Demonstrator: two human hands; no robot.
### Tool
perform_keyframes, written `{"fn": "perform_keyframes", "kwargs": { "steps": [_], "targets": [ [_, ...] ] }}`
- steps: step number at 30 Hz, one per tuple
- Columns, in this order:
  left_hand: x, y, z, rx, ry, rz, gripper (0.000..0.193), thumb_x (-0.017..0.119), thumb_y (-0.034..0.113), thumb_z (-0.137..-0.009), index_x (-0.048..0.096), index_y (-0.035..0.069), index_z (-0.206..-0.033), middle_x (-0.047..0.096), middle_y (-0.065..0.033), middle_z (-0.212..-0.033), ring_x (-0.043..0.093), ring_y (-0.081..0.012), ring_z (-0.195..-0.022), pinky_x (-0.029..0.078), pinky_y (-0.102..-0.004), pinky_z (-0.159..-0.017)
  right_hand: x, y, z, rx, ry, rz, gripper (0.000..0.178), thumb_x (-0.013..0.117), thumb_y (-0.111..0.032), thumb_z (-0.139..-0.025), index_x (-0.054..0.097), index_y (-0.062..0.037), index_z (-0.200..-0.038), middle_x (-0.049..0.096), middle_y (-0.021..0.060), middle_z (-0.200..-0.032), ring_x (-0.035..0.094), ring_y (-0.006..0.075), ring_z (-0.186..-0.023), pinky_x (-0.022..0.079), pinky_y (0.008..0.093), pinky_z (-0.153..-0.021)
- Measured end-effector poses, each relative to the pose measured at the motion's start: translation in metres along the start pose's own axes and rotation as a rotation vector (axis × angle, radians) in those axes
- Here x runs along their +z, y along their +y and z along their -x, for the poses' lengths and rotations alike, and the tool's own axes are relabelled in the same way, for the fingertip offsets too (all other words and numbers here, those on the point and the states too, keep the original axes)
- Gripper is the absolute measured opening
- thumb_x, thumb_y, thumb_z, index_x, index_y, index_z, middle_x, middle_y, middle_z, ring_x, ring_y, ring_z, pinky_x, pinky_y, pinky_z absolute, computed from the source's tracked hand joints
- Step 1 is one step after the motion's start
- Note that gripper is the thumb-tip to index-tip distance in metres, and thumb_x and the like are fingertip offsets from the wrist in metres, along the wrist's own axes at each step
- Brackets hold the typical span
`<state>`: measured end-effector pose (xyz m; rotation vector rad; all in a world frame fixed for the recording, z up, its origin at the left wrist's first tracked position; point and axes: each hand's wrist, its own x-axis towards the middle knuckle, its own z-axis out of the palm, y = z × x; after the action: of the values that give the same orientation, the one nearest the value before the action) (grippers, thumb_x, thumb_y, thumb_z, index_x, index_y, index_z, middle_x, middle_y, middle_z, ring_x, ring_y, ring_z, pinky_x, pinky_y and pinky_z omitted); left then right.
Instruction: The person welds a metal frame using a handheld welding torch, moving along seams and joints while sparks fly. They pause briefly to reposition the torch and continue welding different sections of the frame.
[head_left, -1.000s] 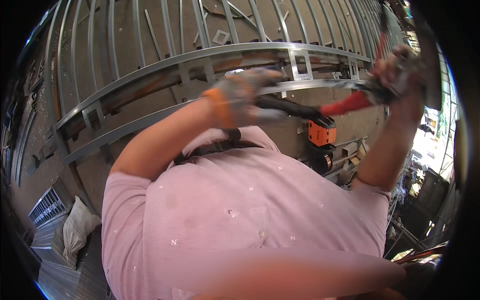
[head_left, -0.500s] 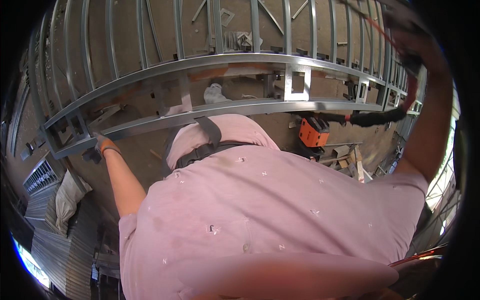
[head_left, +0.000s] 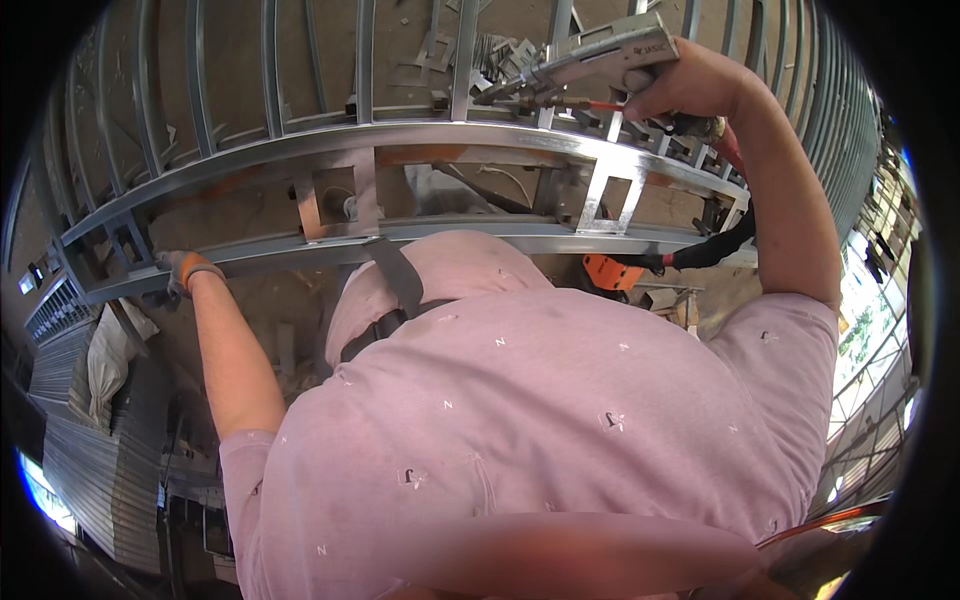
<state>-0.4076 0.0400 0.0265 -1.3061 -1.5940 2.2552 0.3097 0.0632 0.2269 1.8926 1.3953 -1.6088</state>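
A long metal frame (head_left: 300, 254) of rails and square plates lies across in front of me. My left hand (head_left: 186, 272), in an orange and grey glove, is closed around the frame's near rail close to its left end. My bare right hand (head_left: 690, 85) is wrapped around a silver welding gun (head_left: 605, 58), held above the far side of the frame. Its narrow end points left and slightly down. A thick black cable (head_left: 715, 250) with red parts hangs below the right wrist. Between the frame's rails stand upright plates with square cut-outs (head_left: 606, 195).
Rows of upright metal bars (head_left: 366, 60) rise beyond the frame. Metal offcuts (head_left: 500, 55) litter the floor there. An orange machine (head_left: 612, 271) stands on the floor near me. Corrugated sheets (head_left: 110, 500) and a white sack (head_left: 110, 355) lie at the left.
My right hand has brought the welding gun from the far right edge leftward over the frame. My left hand keeps hold of the rail. The whole view has shifted slightly.
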Motion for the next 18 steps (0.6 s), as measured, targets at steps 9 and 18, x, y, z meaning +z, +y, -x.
{"fn": "perform_keyframes", "kwargs": {
  "steps": [9, 18],
  "targets": [
    [-0.027, -0.017, 0.038, -0.949, -0.036, 2.133, 0.115, 0.057, 0.073, -0.094, 0.019, -0.013, -0.159, 0.057, -0.0284, -0.148, 0.067, -0.0404, -0.125, 0.059, -0.0461, -0.1, 0.012, -0.044, -0.037, -0.102, -0.12, -0.026, 0.044, 0.092, -0.018, -0.077, 0.077, -0.0021, -0.115, 0.077, 0.0073, -0.093, 0.069, 0.0167, -0.076, 0.058, 0.0338, -0.074],
    [-0.036, -0.024, 0.052, -0.946, -0.087, 2.144, 0.12, 0.055, 0.076, -0.094, 0.01, -0.01, -0.164, 0.05, -0.0287, -0.156, 0.062, -0.0397, -0.133, 0.053, -0.0462, -0.109, 0.03, -0.132, -0.066, -0.195, -0.191, -0.071, 0.045, 0.091, -0.012, -0.076, 0.074, -0.0013, -0.116, 0.073, 0.0051, -0.093, 0.066, 0.0142, -0.08, 0.056, 0.0307, -0.071]
  ]
}}
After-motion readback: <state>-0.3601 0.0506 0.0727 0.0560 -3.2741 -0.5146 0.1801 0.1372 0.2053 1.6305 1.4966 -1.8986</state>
